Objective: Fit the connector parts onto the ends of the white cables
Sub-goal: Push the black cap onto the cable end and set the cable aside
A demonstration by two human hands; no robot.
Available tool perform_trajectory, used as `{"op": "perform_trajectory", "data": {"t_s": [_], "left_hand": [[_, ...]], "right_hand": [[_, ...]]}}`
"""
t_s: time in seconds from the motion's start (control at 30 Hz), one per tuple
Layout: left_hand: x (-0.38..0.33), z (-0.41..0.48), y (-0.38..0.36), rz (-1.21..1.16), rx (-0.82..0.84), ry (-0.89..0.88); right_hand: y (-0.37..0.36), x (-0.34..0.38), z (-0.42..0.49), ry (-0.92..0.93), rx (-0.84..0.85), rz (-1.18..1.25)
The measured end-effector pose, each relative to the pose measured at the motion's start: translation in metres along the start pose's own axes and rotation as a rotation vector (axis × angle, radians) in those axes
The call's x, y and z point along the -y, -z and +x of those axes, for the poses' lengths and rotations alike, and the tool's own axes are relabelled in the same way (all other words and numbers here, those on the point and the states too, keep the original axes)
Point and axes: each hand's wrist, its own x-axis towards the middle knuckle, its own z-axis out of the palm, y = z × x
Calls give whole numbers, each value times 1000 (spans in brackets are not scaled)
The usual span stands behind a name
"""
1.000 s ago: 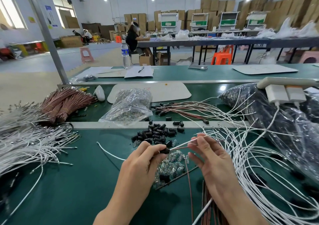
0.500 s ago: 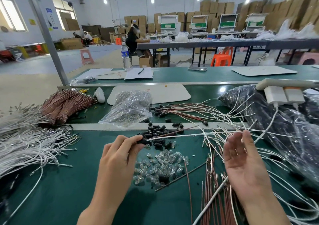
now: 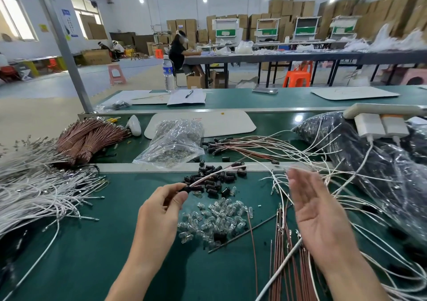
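My left hand point(image 3: 161, 210) pinches a small black connector point(image 3: 188, 188) fitted on the end of a cable point(image 3: 217, 174) that runs up and to the right. My right hand point(image 3: 316, 215) hovers open, palm facing left, over the tangle of white cables point(image 3: 288, 185); it holds nothing and is slightly blurred. A heap of loose black connectors point(image 3: 215, 180) lies just beyond the left hand. Clear bulb-like parts point(image 3: 219, 220) are piled between the hands. A large bundle of white cables point(image 3: 34, 192) lies at the far left.
Brown wires point(image 3: 286, 250) lie under the right hand, and a brown bundle point(image 3: 87, 139) sits at back left. A clear bag of parts point(image 3: 173, 143) and a big black-filled bag point(image 3: 381, 162) stand behind. A power strip with chargers point(image 3: 379, 125) is at right.
My hands have separated: the left hand drew the connector and cable to the left, while the right hand let go of the cable, opened and moved out to the right.
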Motion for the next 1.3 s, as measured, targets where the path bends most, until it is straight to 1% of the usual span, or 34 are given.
{"op": "perform_trajectory", "data": {"t_s": [0.1,0.17,0.23,0.3,0.37,0.43,0.6,0.7,0.93,1.3], "left_hand": [[-8,-3,-6,-208,42,62],[-12,-6,-10,-288,117,82],[-16,-11,-17,-295,251,73],[-18,-18,-25,-249,373,44],[-18,-21,-29,-196,401,9],[-19,-22,-30,-191,383,-7],[-15,-18,-25,-222,309,11],[-13,-18,-24,-204,354,-16],[-16,-20,-24,-188,368,-32],[-17,-19,-27,-221,357,52]], "right_hand": [[-13,-25,-5,-38,67,-312],[-21,-38,-12,-124,178,-457],[-25,-48,-16,-171,278,-556],[-25,-56,-19,-160,316,-590],[-25,-59,-18,-122,305,-613],[-24,-59,-18,-86,281,-594],[-22,-51,-12,-80,146,-394],[-23,-49,-11,-76,96,-336],[-24,-48,-12,-89,77,-285],[-27,-49,-14,-116,75,-269]]}}
